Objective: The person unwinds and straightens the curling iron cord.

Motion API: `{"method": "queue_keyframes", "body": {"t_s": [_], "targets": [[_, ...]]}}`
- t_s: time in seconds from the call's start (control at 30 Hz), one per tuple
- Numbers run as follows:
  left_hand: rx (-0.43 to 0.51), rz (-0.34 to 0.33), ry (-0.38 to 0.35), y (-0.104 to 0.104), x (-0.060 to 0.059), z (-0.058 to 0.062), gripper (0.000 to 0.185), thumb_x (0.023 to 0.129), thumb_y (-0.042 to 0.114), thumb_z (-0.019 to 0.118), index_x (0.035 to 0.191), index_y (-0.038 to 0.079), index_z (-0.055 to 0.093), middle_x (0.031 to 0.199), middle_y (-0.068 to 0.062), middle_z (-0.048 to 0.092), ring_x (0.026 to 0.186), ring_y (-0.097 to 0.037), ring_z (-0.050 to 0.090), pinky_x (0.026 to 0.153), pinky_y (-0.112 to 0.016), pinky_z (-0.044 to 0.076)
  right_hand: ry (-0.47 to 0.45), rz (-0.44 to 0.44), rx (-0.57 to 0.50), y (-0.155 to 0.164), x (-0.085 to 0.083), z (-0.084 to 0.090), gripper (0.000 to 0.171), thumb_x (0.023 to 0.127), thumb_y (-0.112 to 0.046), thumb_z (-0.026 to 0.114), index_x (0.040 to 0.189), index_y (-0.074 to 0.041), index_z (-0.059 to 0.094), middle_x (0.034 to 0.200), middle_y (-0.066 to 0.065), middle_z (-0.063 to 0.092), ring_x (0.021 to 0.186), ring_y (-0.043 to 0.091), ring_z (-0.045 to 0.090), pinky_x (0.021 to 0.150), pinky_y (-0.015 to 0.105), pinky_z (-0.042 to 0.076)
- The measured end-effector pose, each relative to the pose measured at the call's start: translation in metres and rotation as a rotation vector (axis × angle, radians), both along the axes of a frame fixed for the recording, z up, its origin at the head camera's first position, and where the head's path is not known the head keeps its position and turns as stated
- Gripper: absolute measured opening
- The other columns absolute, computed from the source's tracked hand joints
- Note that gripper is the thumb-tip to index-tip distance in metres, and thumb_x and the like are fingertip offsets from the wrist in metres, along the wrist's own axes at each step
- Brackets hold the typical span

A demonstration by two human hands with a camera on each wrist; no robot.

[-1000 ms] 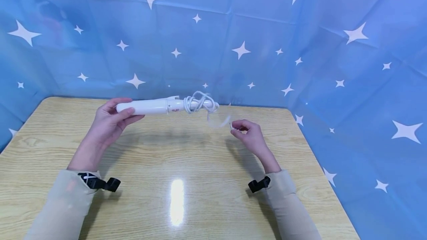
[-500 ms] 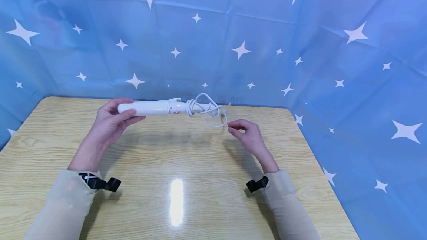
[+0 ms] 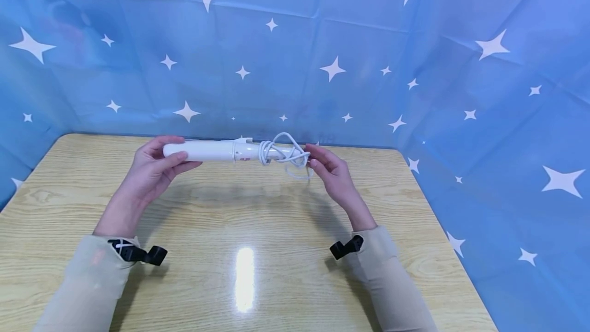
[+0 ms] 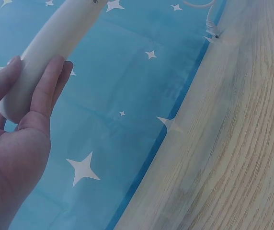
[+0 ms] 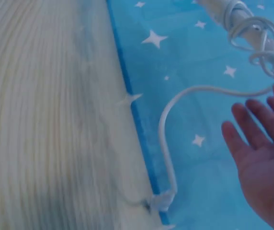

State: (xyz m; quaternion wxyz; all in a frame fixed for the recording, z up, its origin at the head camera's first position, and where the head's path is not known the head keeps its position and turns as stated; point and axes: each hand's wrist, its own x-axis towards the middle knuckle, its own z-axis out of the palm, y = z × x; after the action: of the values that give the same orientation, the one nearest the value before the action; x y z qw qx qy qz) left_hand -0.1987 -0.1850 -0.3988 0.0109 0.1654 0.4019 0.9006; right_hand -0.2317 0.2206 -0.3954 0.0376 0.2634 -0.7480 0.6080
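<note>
A white curling iron (image 3: 203, 151) is held level above the back of the table in the head view. My left hand (image 3: 159, 165) grips its thick end between thumb and fingers, as the left hand (image 4: 19, 143) also shows in the left wrist view. A white power cord (image 3: 285, 155) is wound in loose loops round the narrower end. My right hand (image 3: 334, 173) is at that end, thumb and forefinger meeting at the cord. In the right wrist view, the other fingers of the right hand (image 5: 266, 158) are spread, and the plug (image 5: 162, 200) hangs below on a free length of cord.
A light wood-grain table (image 3: 207, 250) lies under both hands, with a bright light reflection near its front. A blue cloth with white stars (image 3: 276, 45) hangs behind the table and along its right side.
My right hand has let go of the plug end and moved up and left to the cord loops at the iron's narrow end. The left hand still holds the iron almost in place.
</note>
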Motion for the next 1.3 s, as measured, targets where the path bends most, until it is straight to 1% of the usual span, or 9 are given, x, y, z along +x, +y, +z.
{"method": "queue_keyframes", "body": {"t_s": [0.07, 0.2, 0.27, 0.4, 0.67, 0.87, 1.03, 1.17, 1.3], "targets": [[-0.004, -0.005, 0.005, -0.001, 0.0, 0.0, 0.035, 0.097, -0.022, 0.052, 0.115, -0.002, 0.074, 0.132, -0.019, 0.041, 0.118, -0.033, 0.055, 0.092, -0.046, 0.059, -0.003, 0.024, 0.001, -0.003, 0.001, 0.003, 0.033, 0.107, -0.003, 0.052, 0.138, 0.009, 0.057, 0.128, 0.013, 0.069, 0.115, 0.012, 0.065, 0.102, 0.038, 0.056], [-0.009, -0.001, 0.005, -0.002, 0.001, 0.0, 0.034, 0.097, -0.022, 0.052, 0.115, -0.002, 0.074, 0.133, -0.019, 0.041, 0.118, -0.033, 0.055, 0.092, -0.046, 0.059, -0.018, 0.015, 0.018, -0.006, 0.005, 0.005, 0.025, 0.106, -0.003, 0.055, 0.124, 0.011, 0.065, 0.107, -0.006, 0.075, 0.104, 0.013, 0.069, 0.098, 0.046, 0.057], [-0.012, 0.006, 0.003, -0.003, 0.001, 0.0, 0.034, 0.097, -0.021, 0.052, 0.115, -0.003, 0.073, 0.134, -0.019, 0.039, 0.118, -0.033, 0.055, 0.092, -0.046, 0.059, -0.034, 0.014, 0.011, -0.004, 0.005, 0.004, 0.023, 0.105, -0.003, 0.057, 0.119, 0.011, 0.067, 0.1, -0.004, 0.076, 0.102, 0.015, 0.069, 0.099, 0.048, 0.057], [-0.005, 0.016, -0.005, -0.005, 0.001, 0.0, 0.034, 0.097, -0.021, 0.051, 0.115, -0.003, 0.073, 0.137, -0.019, 0.034, 0.119, -0.032, 0.054, 0.092, -0.046, 0.059, -0.062, 0.012, 0.021, 0.006, 0.009, 0.004, 0.022, 0.104, -0.006, 0.06, 0.117, 0.011, 0.069, 0.093, 0.005, 0.075, 0.097, 0.017, 0.07, 0.098, 0.037, 0.059], [0.173, 0.031, -0.022, -0.015, 0.0, -0.001, 0.036, 0.096, -0.026, 0.046, 0.114, -0.007, 0.072, 0.132, -0.021, 0.039, 0.11, -0.037, 0.067, 0.091, -0.05, 0.059, -0.1, -0.027, 0.131, 0.035, 0.013, 0.001, 0.023, 0.103, -0.004, 0.062, 0.117, 0.014, 0.068, 0.095, 0.013, 0.076, 0.098, 0.013, 0.07, 0.093, 0.025, 0.059], [0.162, 0.01, -0.009, -0.019, 0.001, -0.002, 0.036, 0.096, -0.026, 0.046, 0.114, -0.008, 0.071, 0.134, -0.021, 0.038, 0.112, -0.038, 0.066, 0.092, -0.051, 0.058, -0.125, -0.092, 0.181, 0.051, 0.009, -0.003, 0.019, 0.102, -0.001, 0.063, 0.114, 0.01, 0.071, 0.097, 0.019, 0.075, 0.094, 0.01, 0.07, 0.09, 0.022, 0.059], [0.146, -0.003, -0.003, -0.021, 0.002, -0.003, 0.037, 0.097, -0.025, 0.045, 0.115, -0.007, 0.071, 0.134, -0.02, 0.038, 0.112, -0.037, 0.067, 0.092, -0.05, 0.058, -0.155, -0.128, 0.211, 0.061, 0.006, -0.006, 0.021, 0.102, -0.002, 0.062, 0.118, 0.011, 0.069, 0.103, 0.024, 0.073, 0.095, 0.007, 0.069, 0.091, 0.019, 0.057], [0.147, 0.008, -0.005, -0.022, 0.002, -0.003, 0.037, 0.097, -0.025, 0.045, 0.116, -0.007, 0.071, 0.134, -0.021, 0.04, 0.109, -0.038, 0.068, 0.091, -0.05, 0.058, -0.11, -0.203, 0.254, 0.071, 0.002, -0.006, 0.025, 0.102, -0.005, 0.064, 0.123, 0.009, 0.069, 0.106, 0.026, 0.073, 0.095, 0.008, 0.069, 0.085, 0.016, 0.057], [0.154, 0.021, -0.003, -0.023, 0.003, -0.003, 0.038, 0.097, -0.025, 0.044, 0.115, -0.007, 0.071, 0.133, -0.022, 0.042, 0.108, -0.038, 0.069, 0.09, -0.05, 0.059, -0.024, -0.321, 0.317, 0.08, -0.002, -0.005, 0.027, 0.101, -0.012, 0.068, 0.123, 0.002, 0.072, 0.107, 0.023, 0.074, 0.09, 0.007, 0.069, 0.073, 0.012, 0.054]]}}
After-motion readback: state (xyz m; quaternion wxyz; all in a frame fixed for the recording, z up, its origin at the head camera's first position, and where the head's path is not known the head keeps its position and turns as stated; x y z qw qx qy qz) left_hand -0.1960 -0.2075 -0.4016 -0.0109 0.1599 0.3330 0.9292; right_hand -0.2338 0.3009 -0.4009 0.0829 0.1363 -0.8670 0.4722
